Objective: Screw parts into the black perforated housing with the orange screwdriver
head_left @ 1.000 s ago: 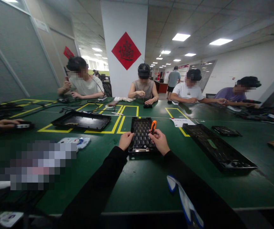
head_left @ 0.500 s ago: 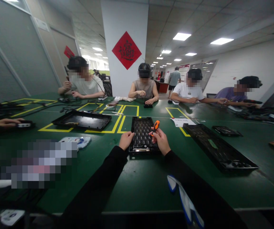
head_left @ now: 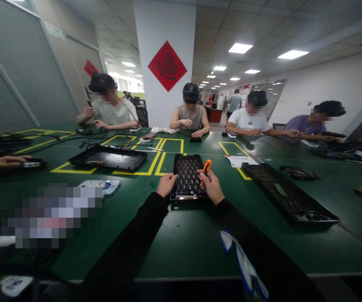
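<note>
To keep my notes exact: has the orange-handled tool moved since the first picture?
Yes, slightly: judged against the red diamond sign, the orange-handled tool in the right hand has shifted right.

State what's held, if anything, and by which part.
Right hand: orange tool, held below its upper end. Left hand: at the left edge of the black tray; hold unclear.

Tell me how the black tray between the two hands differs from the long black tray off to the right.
The middle tray looks shorter than the long tray. The middle tray points roughly straight ahead; the long tray lies at a slant. The middle tray has the left hand at its edge, while the long tray has no hand on it. Both are black, rimmed and lie on the green table.
</note>
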Tool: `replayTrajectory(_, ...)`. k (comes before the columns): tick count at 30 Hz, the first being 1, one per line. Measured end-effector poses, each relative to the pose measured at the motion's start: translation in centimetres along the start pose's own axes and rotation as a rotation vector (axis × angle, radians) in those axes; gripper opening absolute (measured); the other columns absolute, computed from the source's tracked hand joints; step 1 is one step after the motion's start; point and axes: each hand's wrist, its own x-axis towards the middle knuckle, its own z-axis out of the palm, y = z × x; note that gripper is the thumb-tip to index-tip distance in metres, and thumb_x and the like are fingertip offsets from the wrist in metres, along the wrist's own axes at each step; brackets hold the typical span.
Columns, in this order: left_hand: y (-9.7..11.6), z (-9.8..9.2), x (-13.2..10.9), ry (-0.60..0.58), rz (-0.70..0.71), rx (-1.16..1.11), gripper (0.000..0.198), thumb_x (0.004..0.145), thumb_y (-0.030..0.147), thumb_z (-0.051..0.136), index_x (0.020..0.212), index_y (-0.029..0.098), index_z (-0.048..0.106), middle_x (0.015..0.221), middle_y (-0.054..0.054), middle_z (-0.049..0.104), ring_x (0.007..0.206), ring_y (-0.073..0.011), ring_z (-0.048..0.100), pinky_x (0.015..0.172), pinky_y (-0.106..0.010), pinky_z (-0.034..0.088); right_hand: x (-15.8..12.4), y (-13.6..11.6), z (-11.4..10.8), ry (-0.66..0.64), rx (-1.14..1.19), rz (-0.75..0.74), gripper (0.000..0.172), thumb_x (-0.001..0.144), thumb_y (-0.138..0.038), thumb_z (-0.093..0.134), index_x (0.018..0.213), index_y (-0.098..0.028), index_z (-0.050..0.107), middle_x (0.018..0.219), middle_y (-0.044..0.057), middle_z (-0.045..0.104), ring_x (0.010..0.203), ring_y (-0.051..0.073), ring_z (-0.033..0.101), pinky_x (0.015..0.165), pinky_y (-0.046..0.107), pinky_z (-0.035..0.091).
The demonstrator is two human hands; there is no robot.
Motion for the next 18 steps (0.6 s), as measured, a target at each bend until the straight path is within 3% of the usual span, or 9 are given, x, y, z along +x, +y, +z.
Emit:
replayTrajectory(4,0.14,-0.08,-0.05,0.006,-0.007,0.006,0.036,0.073,0.041,0.042,0.047,0.017,0.034,0.046,0.005,0.033,0.050,-0.0085,0.033,0.050,-0.022,0.022,-0.22,-0.44,0.18,0.003,0.025,-0.012,0.034,0.074,-0.040,0.054,0.100,-0.019,0.055,0.056,-0.004,0.046,0.045,0.008,0.041,0.042,0.020,0.035)
replayTrajectory(9,0.26,-0.14,-0.11,0.012,-0.007,0.009,0.036,0.072,0.040,0.043,0.047,0.017,0.033,0.046,0.005,0.032,0.049,-0.0085,0.032,0.050,-0.022,0.022,0.04,-0.41,0.42,0.059,0.079,-0.016,0.039,0.067,-0.036,0.062,0.101,-0.019,0.052,0.074,-0.001,0.055,0.047,0.006,0.042,0.042,0.019,0.036)
replayTrajectory(14,0.45,-0.14,-0.20,0.014,-0.011,-0.012,0.035,0.072,0.040,0.043,0.047,0.017,0.035,0.046,0.005,0.033,0.050,-0.0085,0.033,0.050,-0.022,0.022,-0.02,-0.36,0.32,0.006,0.102,-0.012,0.034,0.076,-0.038,0.051,0.103,-0.019,0.051,0.087,0.003,0.060,0.047,0.006,0.043,0.043,0.020,0.037)
replayTrajectory(18,0.48,-0.16,-0.20,0.004,-0.024,-0.015,0.035,0.072,0.040,0.043,0.047,0.017,0.035,0.046,0.005,0.034,0.049,-0.0083,0.033,0.050,-0.022,0.022,-0.13,-0.40,0.25,0.002,0.089,-0.016,0.035,0.077,-0.039,0.048,0.105,-0.018,0.051,0.086,0.003,0.060,0.047,0.006,0.043,0.044,0.020,0.038)
